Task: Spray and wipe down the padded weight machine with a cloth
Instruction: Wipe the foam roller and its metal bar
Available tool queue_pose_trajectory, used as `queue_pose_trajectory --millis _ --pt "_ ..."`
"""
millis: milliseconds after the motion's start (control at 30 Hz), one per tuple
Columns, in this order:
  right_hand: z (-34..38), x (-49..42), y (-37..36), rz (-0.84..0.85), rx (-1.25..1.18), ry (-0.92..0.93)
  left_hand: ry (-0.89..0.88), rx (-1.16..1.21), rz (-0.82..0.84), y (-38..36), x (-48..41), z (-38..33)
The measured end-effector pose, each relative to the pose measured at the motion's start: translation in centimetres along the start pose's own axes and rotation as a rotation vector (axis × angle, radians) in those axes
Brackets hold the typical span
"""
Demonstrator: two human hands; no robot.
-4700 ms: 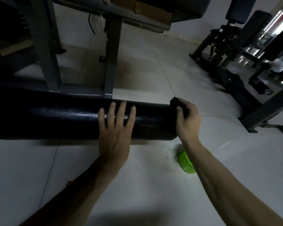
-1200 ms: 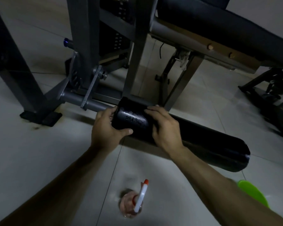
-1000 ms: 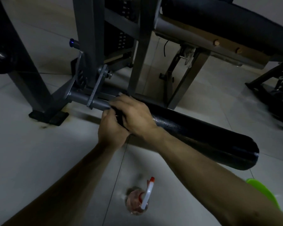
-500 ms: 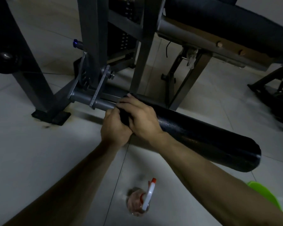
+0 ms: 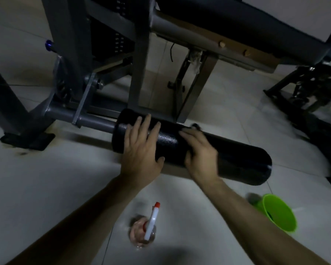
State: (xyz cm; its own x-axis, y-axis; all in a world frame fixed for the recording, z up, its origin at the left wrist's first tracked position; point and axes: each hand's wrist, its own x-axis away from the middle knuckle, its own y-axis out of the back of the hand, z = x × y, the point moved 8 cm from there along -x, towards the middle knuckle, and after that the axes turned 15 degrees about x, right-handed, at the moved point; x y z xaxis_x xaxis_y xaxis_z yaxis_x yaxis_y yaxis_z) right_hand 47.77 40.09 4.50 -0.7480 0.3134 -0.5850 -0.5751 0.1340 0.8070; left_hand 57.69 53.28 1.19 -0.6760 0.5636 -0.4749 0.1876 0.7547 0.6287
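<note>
head view: left hand (image 5: 141, 152) lies flat, fingers straight, on the black roller pad (image 5: 237, 159); right hand (image 5: 201, 152), blurred, covers a dark cloth (image 5: 196, 126) on the pad just beside it, grip unclear. spray bottle (image 5: 148, 226) and green bucket (image 5: 279, 213) stand on the floor.

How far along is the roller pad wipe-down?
Done, likely: spraying. The spray bottle stands on the floor and the roller pad glistens. In hand: the left hand rests flat on the pad, and the right hand presses a dark cloth on it. Probably left: the pad's far end and the bench pad above.
</note>
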Motion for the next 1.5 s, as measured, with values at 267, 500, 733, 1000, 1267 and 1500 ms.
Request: queue_pose_trajectory --millis 267,500,733,1000,1267,1500 --pt "-3.3 2.0 0.2 -0.009 0.091 0.271 -0.129 -0.039 0.064 -3.8 -0.1 -4.5" --pt "-20.3 9.1 6.1 0.008 0.209 -0.122 -0.314 -0.187 0.229 -11.3 -0.3 -10.8" --pt "-17.8 8.6 9.1 -0.136 -0.112 -0.287 -0.278 -0.079 0.303 -12.0 -2.4 -10.7" --pt "-4.3 6.2 6.5 0.063 -0.722 -0.263 0.788 1.269 -0.033 -6.2 2.7 -8.5" --pt "0.3 12.1 -2.1 0.689 -0.697 -0.094 1.318 1.333 -0.248 -4.7 9.6 2.8" --pt "2.8 23.1 -12.1 0.961 -0.729 -0.3 1.414 1.281 -0.322 -1.6 11.7 8.9"
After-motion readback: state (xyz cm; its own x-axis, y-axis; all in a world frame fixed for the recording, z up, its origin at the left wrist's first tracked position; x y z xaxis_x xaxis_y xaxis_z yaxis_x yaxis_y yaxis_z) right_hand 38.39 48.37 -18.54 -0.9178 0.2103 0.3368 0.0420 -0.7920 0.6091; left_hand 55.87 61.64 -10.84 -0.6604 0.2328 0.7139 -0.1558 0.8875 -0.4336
